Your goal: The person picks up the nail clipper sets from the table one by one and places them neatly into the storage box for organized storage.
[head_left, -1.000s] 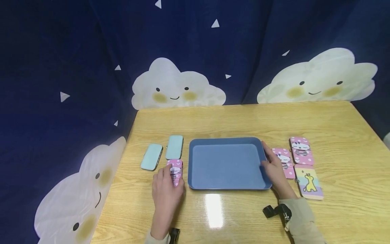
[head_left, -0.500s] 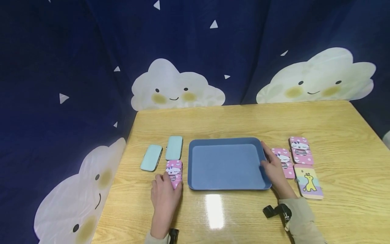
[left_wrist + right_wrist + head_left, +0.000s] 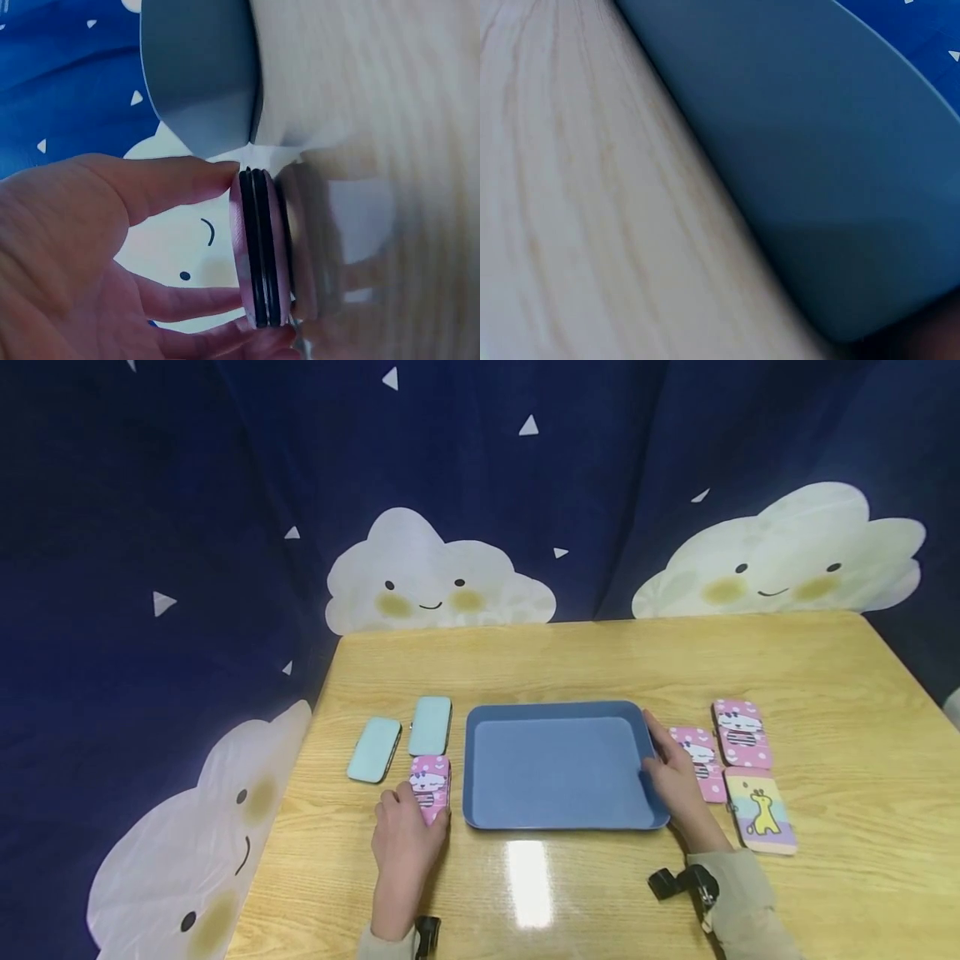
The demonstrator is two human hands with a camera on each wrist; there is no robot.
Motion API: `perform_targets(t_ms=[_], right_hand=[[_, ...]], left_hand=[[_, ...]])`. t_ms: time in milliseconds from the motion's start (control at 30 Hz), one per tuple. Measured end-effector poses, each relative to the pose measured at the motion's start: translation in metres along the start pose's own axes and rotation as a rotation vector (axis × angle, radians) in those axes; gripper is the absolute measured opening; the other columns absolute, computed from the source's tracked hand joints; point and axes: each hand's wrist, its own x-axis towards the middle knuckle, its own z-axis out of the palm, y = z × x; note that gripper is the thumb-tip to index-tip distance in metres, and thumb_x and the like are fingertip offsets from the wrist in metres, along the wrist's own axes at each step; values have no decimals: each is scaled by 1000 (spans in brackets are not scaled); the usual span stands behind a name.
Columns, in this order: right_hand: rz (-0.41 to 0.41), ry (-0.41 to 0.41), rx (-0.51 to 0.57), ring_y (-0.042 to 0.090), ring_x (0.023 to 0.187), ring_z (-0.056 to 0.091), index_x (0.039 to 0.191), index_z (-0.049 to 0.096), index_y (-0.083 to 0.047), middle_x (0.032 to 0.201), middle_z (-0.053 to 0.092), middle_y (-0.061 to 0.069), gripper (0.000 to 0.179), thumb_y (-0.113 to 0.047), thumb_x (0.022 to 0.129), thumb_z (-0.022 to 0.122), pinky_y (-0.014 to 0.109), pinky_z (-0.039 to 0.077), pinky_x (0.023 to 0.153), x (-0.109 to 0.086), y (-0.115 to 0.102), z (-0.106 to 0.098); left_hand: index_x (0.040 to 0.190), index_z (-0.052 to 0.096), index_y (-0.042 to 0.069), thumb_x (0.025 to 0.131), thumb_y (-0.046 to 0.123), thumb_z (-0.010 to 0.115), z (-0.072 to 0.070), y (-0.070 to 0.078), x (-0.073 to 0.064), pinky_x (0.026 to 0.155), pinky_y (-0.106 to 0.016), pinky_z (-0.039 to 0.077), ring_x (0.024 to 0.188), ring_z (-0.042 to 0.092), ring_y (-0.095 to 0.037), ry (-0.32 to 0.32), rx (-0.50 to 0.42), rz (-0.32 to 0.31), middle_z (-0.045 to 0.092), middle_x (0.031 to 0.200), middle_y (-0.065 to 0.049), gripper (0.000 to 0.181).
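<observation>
A small pink clasp case [image 3: 431,783] with a white cartoon animal lies flat on the table, left of the blue tray [image 3: 566,820]. My left hand [image 3: 407,833] pinches its near part, thumb on the right side and fingers on the left. In the left wrist view the case [image 3: 262,247] shows edge-on with a dark metal frame, between thumb and fingers. At the tray's right wall, my right hand [image 3: 678,781] grips the rim, thumb over the inside. The right wrist view shows mostly the outer wall of the tray [image 3: 817,150].
Two pale mint cases [image 3: 373,750] lie behind and left of the pink one. Right of the tray are two more pink cases [image 3: 741,732] and a pastel giraffe case [image 3: 761,811]. A dark blue cloud-print curtain [image 3: 480,460] borders the wooden table [image 3: 600,902].
My left hand has drawn slightly back toward the near edge, baring more of the pink case's top. The right hand and tray stay put; the head view shifts slightly.
</observation>
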Motion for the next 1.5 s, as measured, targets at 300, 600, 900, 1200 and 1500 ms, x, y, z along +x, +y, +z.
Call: perform_targets(t_ms=[300, 600, 900, 1200, 1500], right_hand=[[2, -1, -5, 33, 149, 12, 156, 24, -5, 162, 19, 17, 78, 18, 84, 40, 1, 17, 101, 0, 2, -1], [22, -1, -19, 32, 149, 12, 157, 23, -6, 163, 18, 15, 79, 18, 84, 41, 11, 14, 111, 0, 3, -2], [8, 10, -14, 32, 149, 13, 156, 25, -8, 162, 19, 15, 79, 18, 83, 41, 9, 16, 109, 0, 3, -1], [-2, 8, -12, 32, 149, 14, 156, 25, -5, 162, 20, 16, 78, 18, 84, 41, 1, 17, 101, 0, 3, 0], [-1, 13, -2, 32, 149, 14, 156, 26, -5, 162, 21, 16, 78, 18, 83, 41, 1, 18, 101, 0, 2, 0]], left_hand=[[118, 51, -12, 73, 28, 83, 0, -3, 7, 63, -48, 51, 79, 55, -31, -75, -58, -26, 51, 97, -21, 69], [126, 45, -13, 76, 27, 82, -1, -4, 7, 65, -48, 51, 78, 57, -31, -101, -112, -26, 55, 101, -22, 74], [121, 50, -7, 88, 27, 73, -3, -15, 18, 65, -46, 50, 79, 62, -31, -113, -199, -26, 64, 94, -19, 53], [110, 53, -5, 91, 13, 68, -4, -28, 25, 56, -30, 40, 62, 47, -16, -154, -393, -49, 53, 77, -6, 30], [115, 52, -5, 92, 6, 67, 1, -33, 28, 49, -31, 53, 56, 56, -16, -185, -590, -141, 58, 88, -13, 29]])
